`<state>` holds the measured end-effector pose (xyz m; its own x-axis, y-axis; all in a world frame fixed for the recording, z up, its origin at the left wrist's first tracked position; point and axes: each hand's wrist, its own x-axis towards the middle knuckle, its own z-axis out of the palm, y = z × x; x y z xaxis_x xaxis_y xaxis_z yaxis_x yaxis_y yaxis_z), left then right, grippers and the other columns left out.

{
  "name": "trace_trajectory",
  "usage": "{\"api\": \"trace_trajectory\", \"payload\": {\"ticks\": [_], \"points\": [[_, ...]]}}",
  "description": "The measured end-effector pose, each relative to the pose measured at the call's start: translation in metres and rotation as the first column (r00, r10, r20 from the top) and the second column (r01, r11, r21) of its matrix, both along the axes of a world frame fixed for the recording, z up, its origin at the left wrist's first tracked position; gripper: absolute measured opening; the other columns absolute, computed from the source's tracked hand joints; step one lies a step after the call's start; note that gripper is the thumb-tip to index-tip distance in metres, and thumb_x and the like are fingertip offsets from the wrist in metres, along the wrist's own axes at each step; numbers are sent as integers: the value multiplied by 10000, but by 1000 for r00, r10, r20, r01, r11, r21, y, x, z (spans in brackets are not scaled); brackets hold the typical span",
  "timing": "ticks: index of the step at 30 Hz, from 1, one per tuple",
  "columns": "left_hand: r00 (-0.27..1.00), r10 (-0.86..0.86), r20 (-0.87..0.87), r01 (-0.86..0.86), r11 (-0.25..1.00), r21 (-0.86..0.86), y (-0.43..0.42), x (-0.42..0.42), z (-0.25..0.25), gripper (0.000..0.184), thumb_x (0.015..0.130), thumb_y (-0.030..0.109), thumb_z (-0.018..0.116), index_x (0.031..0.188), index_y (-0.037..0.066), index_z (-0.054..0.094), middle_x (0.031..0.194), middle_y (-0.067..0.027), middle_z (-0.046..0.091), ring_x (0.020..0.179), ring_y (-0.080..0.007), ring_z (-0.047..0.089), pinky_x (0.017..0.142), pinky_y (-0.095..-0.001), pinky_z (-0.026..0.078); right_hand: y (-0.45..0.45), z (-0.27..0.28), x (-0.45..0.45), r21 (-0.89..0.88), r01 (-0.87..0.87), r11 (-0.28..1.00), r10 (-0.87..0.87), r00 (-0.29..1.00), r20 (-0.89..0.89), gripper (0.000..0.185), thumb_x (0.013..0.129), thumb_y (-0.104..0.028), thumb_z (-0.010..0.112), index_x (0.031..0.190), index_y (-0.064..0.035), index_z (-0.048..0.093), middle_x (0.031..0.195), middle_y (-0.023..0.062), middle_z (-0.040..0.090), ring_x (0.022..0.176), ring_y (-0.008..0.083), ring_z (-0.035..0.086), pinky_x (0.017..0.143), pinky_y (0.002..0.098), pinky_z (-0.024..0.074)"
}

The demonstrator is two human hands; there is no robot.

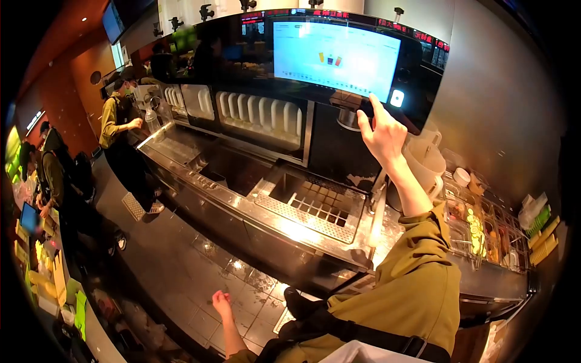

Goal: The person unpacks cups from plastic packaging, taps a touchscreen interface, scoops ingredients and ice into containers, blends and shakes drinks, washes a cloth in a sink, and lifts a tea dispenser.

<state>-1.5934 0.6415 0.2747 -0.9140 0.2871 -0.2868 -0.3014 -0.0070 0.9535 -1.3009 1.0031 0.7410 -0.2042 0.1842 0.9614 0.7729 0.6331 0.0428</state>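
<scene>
My right hand (385,134) is raised to a lit touchscreen (336,54). The index finger is stretched out at the screen's lower right edge and the thumb stands apart, with nothing held. Whether the fingertip actually touches the glass I cannot tell. Small pictures of coloured cups show on the screen. Down by my side, over the floor, my left hand (222,302) hangs with its fingers loosely curled and nothing visible in them. It touches no object.
A steel counter (242,204) with a sink grate (321,206) runs below the screen. Pitchers (423,157) and ingredient trays (478,233) stand to the right. One co-worker (112,124) stands at the counter's far end; others (55,160) are at the left. The floor tiles (212,266) look wet.
</scene>
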Motion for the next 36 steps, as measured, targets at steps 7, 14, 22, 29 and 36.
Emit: {"api": "trace_trajectory", "payload": {"ticks": [7,14,22,29,36], "points": [[870,-330,367,402,905,-138,11,-33,-81,93,795,85,483,855,15,491,582,-86,505,475,-184,525,404,-301,437,44,14,-96,-207,48,977,-34,997,71,551,759,-321,536,1205,-19,419,492,118,547,432,260,557,424,349,454],[898,37,437,153,908,-390,-7,-97,-80,135,808,125,474,829,-9,484,585,-99,485,468,-182,484,408,-298,405,101,50,-155,139,-14,990,16,1000,-9,583,745,-324,565,1216,-17,410,455,104,521,397,244,526,433,331,449],[887,-109,449,316,853,-416,28,-136,-87,187,839,173,478,832,-12,502,628,-56,481,540,-138,459,471,-277,385,56,10,-159,-87,-145,986,136,985,-106,604,739,-299,603,1206,31,406,407,55,455,321,185,444,359,295,364],[781,-287,-555,315,948,-47,180,-211,118,211,873,178,467,916,-19,531,708,-28,495,615,-89,438,539,-247,383,66,-32,-116,-147,131,980,-159,968,-194,582,747,-217,596,1247,-17,376,383,17,411,315,154,428,350,290,351],[37,489,-871,884,390,257,214,-145,532,506,811,411,510,1034,-41,470,1002,-176,472,927,-299,449,854,-397,346,51,-27,-118,-161,110,981,-141,970,-199,580,732,-224,606,1238,-35,396,398,0,444,327,141,451,366,266,375]]}}
